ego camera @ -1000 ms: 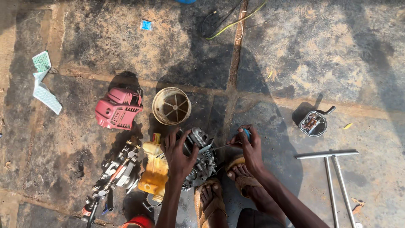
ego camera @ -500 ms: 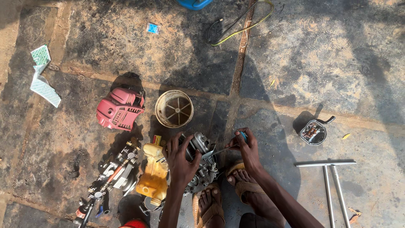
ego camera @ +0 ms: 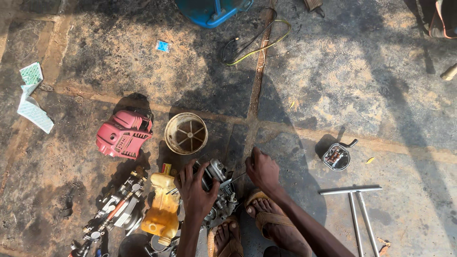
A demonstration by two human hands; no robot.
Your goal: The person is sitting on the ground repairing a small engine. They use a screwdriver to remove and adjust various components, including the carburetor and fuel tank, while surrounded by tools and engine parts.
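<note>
Meanwhile, low in the middle of the frame, the left hand (ego camera: 196,186) is still clamping down on the small grey engine block (ego camera: 220,190), fingers curled over its top and gripping it against the stone floor (ego camera: 362,95). The right hand (ego camera: 263,169), which a moment ago was sitting lower beside the engine with something small pinched in it, is now lifting a little up the frame, its fingers closed around a thin metal rod or tool (ego camera: 236,178) that is running toward the block; what its tip is meeting I cannot tell. To my eye that is the hand settling onto a fastener while the other hand keeps the engine from shifting. The yellow fuel tank (ego camera: 163,209) is lying just left of the engine, a red plastic cover (ego camera: 123,134) and a round cream housing (ego camera: 186,133) are sitting above it, and a long T-handled wrench (ego camera: 354,204) is lying well apart at lower right, below a small tin of parts (ego camera: 336,157).
</note>
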